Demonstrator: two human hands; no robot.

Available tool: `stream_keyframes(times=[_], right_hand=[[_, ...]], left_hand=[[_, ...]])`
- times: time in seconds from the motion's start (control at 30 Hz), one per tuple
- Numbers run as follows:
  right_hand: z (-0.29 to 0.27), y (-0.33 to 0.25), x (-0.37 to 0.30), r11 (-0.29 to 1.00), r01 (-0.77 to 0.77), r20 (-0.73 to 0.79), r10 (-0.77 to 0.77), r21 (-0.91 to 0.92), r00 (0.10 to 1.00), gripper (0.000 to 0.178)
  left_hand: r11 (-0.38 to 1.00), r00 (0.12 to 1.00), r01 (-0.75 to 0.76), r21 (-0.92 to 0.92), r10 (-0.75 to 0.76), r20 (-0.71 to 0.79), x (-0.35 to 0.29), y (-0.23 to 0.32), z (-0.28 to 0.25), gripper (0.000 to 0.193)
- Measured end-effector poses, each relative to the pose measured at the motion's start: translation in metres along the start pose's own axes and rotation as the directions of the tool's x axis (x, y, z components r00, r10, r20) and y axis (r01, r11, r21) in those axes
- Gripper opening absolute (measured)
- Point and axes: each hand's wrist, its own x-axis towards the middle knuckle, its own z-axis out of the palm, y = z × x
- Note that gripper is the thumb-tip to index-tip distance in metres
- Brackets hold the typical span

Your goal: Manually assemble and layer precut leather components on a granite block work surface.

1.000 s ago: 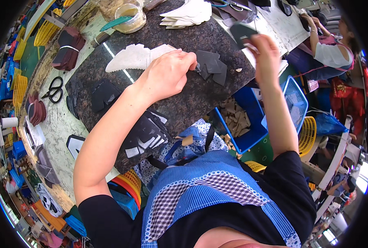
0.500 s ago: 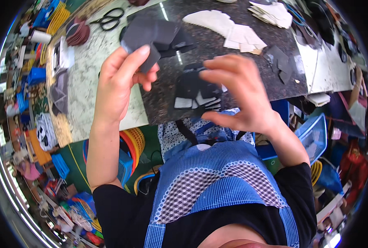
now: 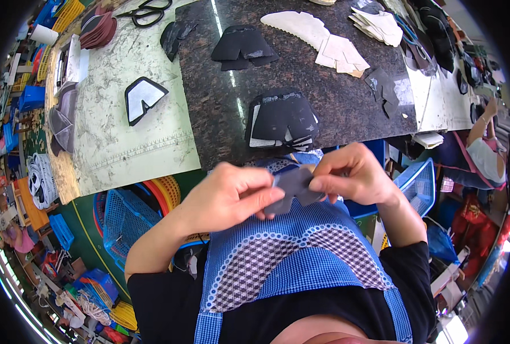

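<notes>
In front of my apron, a dark grey notched cut piece (image 3: 295, 186) of thin sheet material is stretched between my hands. My left hand (image 3: 226, 198) pinches its left end between thumb and fingers. On the other end, the thumb and fingers of my right hand (image 3: 355, 175) are closed. Just beyond, at the near edge of the stone-topped table, lies a stack of black notched pieces (image 3: 283, 117) with white-faced ones showing beneath. Farther back sits another small pile of black pieces (image 3: 243, 46). A black piece with a white face (image 3: 144, 98) rests alone on the pale mat.
Black-handled scissors (image 3: 150, 12) and a maroon stack (image 3: 98, 31) are at the far left. Pale zigzag-edged pieces (image 3: 295, 27) lie at the back, near scattered grey pieces (image 3: 384, 89). Blue baskets (image 3: 126, 221) stand below the table. A person's arm (image 3: 484, 117) shows at right.
My left hand has come down from above the table with a dark piece. My right hand, open and empty before, has closed on the piece's other end. The view has shifted slightly.
</notes>
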Motion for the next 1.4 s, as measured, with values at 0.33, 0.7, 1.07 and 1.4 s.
stream_keyframes(times=[0.33, 0.7, 1.07, 1.4], right_hand=[[-0.017, -0.013, 0.051, 0.992, -0.124, -0.333, 0.118, 0.003, 0.936, 0.024], [-0.092, 0.017, 0.044, 0.93, 0.027, -0.638, -0.273, -0.367, 0.72, 0.022], [-0.19, 0.011, 0.099, 0.667, -0.158, -0.37, -0.189, -0.728, 0.91, 0.039], [-0.184, 0.046, 0.092, 0.377, 0.172, -0.195, -0.757, -0.91, 0.624, 0.018]], left_hand=[[0.995, 0.926, 0.05, 0.086, -0.014, -0.377, 0.06, 0.003, -0.035, 0.023], [0.972, 0.853, -0.02, 0.236, 0.14, -0.502, 0.074, 0.013, -0.068, 0.022], [0.239, 0.778, -0.507, 0.828, 0.54, 0.32, 0.211, 0.038, -0.071, 0.018], [0.236, 0.782, -0.511, 0.826, 0.526, 0.334, 0.215, 0.041, -0.074, 0.016]])
